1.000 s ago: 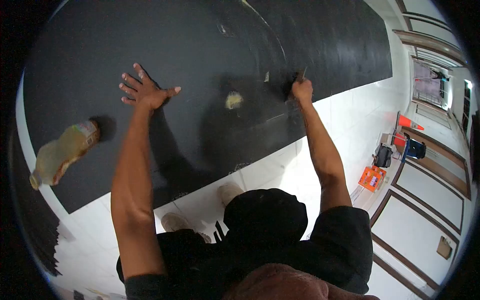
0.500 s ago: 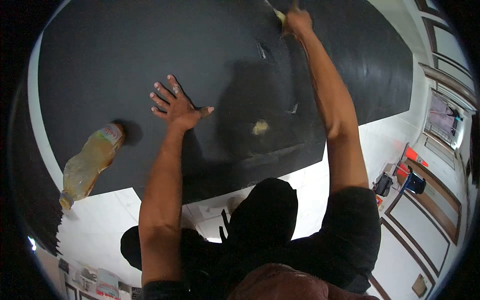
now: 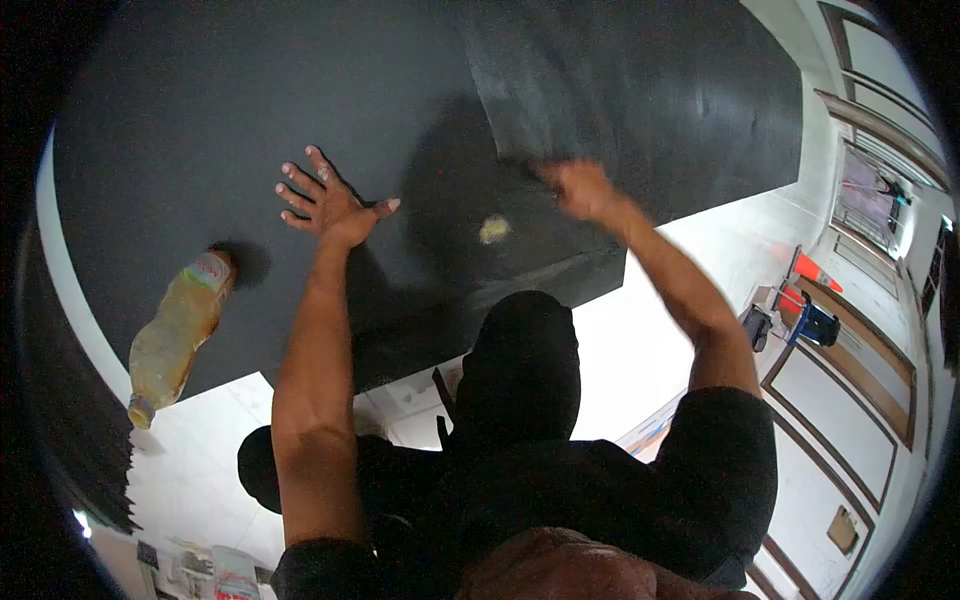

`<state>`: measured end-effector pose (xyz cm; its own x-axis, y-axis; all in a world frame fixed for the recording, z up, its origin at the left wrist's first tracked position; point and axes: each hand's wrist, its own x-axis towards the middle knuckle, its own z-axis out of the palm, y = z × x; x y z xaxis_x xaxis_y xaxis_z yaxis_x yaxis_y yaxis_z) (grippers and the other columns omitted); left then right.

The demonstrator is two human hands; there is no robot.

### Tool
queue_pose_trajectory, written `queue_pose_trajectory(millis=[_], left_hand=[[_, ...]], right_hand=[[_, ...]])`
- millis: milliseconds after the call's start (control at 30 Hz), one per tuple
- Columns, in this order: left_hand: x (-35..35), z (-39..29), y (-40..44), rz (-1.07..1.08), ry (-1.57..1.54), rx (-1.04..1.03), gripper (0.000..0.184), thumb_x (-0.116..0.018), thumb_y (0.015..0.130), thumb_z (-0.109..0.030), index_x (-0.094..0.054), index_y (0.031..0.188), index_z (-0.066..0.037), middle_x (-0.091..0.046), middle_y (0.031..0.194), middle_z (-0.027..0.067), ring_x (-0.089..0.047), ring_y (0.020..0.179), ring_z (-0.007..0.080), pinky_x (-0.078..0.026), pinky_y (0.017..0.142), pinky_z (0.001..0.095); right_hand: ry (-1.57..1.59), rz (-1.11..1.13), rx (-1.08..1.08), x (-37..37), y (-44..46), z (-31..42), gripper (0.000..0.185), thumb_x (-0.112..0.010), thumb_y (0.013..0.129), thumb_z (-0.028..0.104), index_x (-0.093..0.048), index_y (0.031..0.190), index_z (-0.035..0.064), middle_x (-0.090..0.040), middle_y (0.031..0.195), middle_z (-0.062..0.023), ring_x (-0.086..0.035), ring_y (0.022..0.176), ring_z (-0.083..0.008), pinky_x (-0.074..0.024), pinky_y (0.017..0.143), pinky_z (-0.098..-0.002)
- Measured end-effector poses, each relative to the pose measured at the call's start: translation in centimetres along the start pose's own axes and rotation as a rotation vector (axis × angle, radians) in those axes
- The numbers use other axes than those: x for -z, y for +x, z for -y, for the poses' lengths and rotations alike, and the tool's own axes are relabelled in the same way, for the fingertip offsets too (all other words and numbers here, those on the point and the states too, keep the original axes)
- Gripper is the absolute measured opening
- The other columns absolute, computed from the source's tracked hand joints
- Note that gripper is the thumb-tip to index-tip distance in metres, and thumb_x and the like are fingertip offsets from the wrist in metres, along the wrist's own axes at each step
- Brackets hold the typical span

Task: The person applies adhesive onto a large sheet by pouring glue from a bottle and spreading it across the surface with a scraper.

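My left hand [image 3: 340,212] lies flat on a dark sheet [image 3: 250,90], its fingers spread and holding nothing. Fingers closed, my right hand [image 3: 582,190] is at the lower end of a shiny smeared band [image 3: 520,80] on the sheet. Motion blurs this hand, and what it grips is only a dark shape at the fingertips. A yellowish blob [image 3: 494,230] of paste sits on the sheet between my hands. Left of my left hand, a clear plastic bottle [image 3: 180,325] with yellowish-brown contents lies on its side across the sheet's edge.
White floor tiles [image 3: 235,410] show below the sheet's near edge, where my knee [image 3: 525,360] is. To the right stand an orange cone [image 3: 818,272] and a blue item [image 3: 818,325], near panelled walls [image 3: 835,455]. Clutter [image 3: 220,570] sits at the lower left.
My right hand has come down the sheet toward me, and the white marks near its path are now smeared into a shiny band. My left hand stays planted; the whole view has shifted slightly.
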<state>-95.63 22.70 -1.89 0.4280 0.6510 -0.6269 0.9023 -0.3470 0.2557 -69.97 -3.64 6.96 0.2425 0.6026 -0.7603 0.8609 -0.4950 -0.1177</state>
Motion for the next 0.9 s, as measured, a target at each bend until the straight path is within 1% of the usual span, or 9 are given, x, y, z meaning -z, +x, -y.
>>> queue_pose_trajectory(millis=[167,267,433,467,533,633,667,733,900], left_hand=[[1.4,-0.3,-0.3,0.016,-0.033,0.025,0.159,-0.092,0.055,-0.066,0.018,0.161,-0.019,0.022,0.164,0.0287,0.021,0.148,0.0546,0.001,0.113,0.0761],[2.1,-0.9,-0.7,0.068,-0.014,0.037,0.159,-0.093,0.055,-0.064,0.018,0.161,-0.020,0.022,0.164,0.0277,0.022,0.148,0.0543,0.001,0.113,0.0757],[3.1,-1.3,-0.9,0.141,-0.041,0.063,0.156,-0.092,0.061,-0.058,0.022,0.159,-0.019,0.026,0.163,0.0273,0.025,0.148,0.0523,0.004,0.116,0.0716],[3.2,-1.4,-0.8,0.141,-0.039,0.075,0.156,-0.092,0.061,-0.058,0.022,0.159,-0.019,0.026,0.163,0.0273,0.025,0.148,0.0523,0.004,0.116,0.0716],[3.0,-1.0,-1.0,0.130,-0.068,0.041,0.155,-0.092,0.061,-0.059,0.021,0.160,-0.019,0.027,0.163,0.0272,0.025,0.148,0.0525,0.005,0.116,0.0720],[2.1,-0.5,-0.8,0.114,-0.071,0.031,0.155,-0.092,0.061,-0.059,0.020,0.160,-0.019,0.026,0.163,0.0273,0.026,0.148,0.0525,0.005,0.115,0.0723],[2.2,-0.4,-0.4,0.109,-0.075,0.038,0.155,-0.092,0.061,-0.059,0.020,0.160,-0.019,0.026,0.163,0.0273,0.026,0.148,0.0525,0.005,0.115,0.0723],[1.8,-0.5,-0.6,0.097,-0.042,0.037,0.154,-0.092,0.062,-0.059,0.020,0.160,-0.018,0.025,0.163,0.0272,0.026,0.148,0.0525,0.005,0.115,0.0724],[2.5,-0.7,-0.7,0.106,-0.063,0.040,0.154,-0.092,0.062,-0.059,0.019,0.160,-0.018,0.024,0.164,0.0271,0.024,0.148,0.0523,0.005,0.115,0.0728]], right_hand=[[0.621,-0.266,-0.362,-14.5,-5.9,4.3,0.041,-0.053,0.102,0.022,-0.050,0.139,0.0051,-0.066,0.115,-0.0284,-0.068,0.105,-0.0401,-0.0516,0.092,-0.0437],[0.871,-0.627,-0.295,-15.0,-0.7,7.6,0.061,-0.054,0.097,0.017,-0.036,0.154,0.0046,-0.061,0.127,-0.0300,-0.062,0.115,-0.0462,-0.0493,0.097,-0.0517],[1.590,-0.633,-0.486,2.2,12.9,8.3,0.061,-0.063,0.091,0.008,-0.038,0.145,-0.0046,-0.058,0.128,-0.0228,-0.059,0.117,-0.0354,-0.0492,0.099,-0.0477],[1.097,-0.864,-0.586,4.1,17.4,6.9,0.059,-0.067,0.086,0.005,-0.042,0.138,-0.0079,-0.057,0.128,-0.0236,-0.063,0.110,-0.0357,-0.0535,0.093,-0.0470],[1.277,-0.867,-0.434,12.2,22.6,4.6,0.043,-0.056,0.093,0.006,-0.052,0.134,-0.0041,-0.063,0.116,-0.0225,-0.068,0.094,-0.0341,-0.0573,0.083,-0.0504],[0.950,-0.563,-0.326,21.6,22.6,6.5,0.039,-0.054,0.094,0.022,-0.061,0.123,-0.0034,-0.064,0.123,-0.0296,-0.063,0.114,-0.0445,-0.0542,0.088,-0.0504],[0.948,-0.561,-0.317,21.5,23.8,6.3,0.039,-0.054,0.094,0.022,-0.061,0.123,-0.0034,-0.064,0.123,-0.0296,-0.063,0.114,-0.0445,-0.0542,0.088,-0.0504],[-0.088,-0.521,0.031,19.9,25.2,5.3,0.042,-0.056,0.094,0.020,-0.058,0.130,-0.0027,-0.063,0.126,-0.0288,-0.063,0.115,-0.0424,-0.0553,0.087,-0.0478],[-0.154,-0.137,0.091,11.6,12.8,8.7,0.061,-0.068,0.090,0.009,-0.052,0.148,0.0190,-0.064,0.133,-0.0127,-0.064,0.118,-0.0302,-0.0508,0.103,-0.0449]])
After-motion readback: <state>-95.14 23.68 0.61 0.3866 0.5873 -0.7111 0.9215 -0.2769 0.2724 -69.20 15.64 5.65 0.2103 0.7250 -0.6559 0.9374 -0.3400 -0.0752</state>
